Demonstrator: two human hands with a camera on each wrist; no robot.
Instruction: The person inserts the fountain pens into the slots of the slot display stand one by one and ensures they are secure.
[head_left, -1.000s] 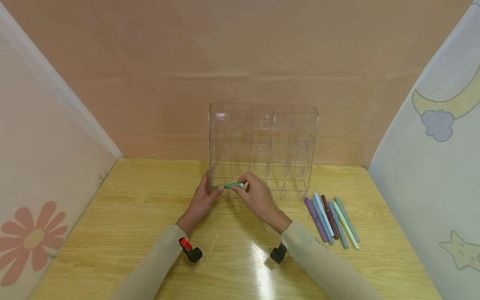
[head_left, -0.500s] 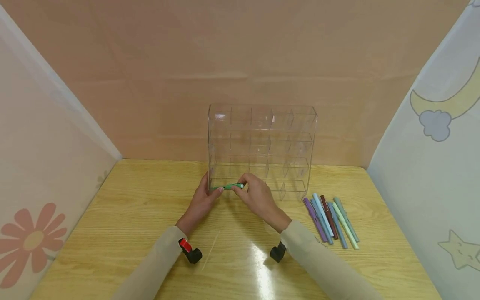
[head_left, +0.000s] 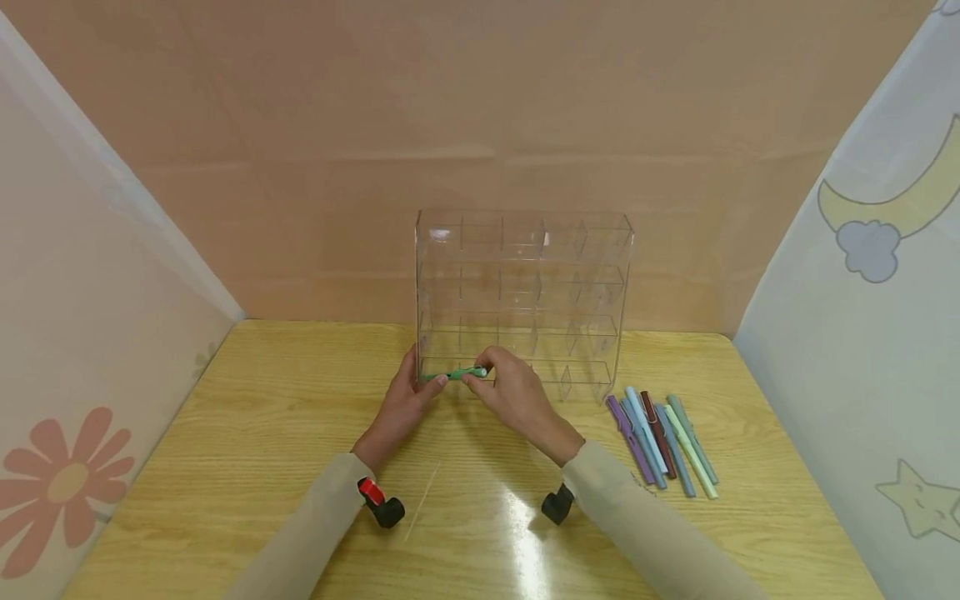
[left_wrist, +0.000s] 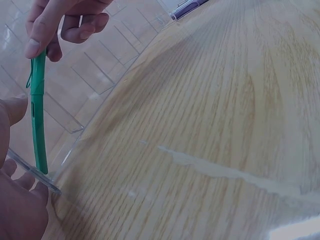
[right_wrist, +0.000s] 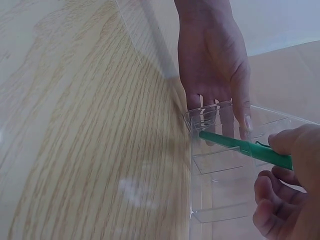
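Right grip (head_left: 517, 390) on pen (right_wrist: 245, 147) near dividers (right_wrist: 220, 161)

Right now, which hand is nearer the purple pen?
Right. The right hand is left of the purple pen; the left hand is farther left, at the edge of the clear rack.

In the head view, the left hand's (head_left: 394, 412) thumb partly covers the slim green plastic pen (head_left: 463, 373), and most of that hand's fingers are out of sight. In both wrist views the right hand (head_left: 517, 396) hides the pen's capped end. The clear acrylic compartment organizer (head_left: 519, 287) runs past the edges of both wrist views; its faint inner dividers are hard to trace. A light blue pen (head_left: 647, 432) partly hides a dull blue one (head_left: 648, 457). The beige cloth sleeves (head_left: 318, 521) are cut off at the bottom.
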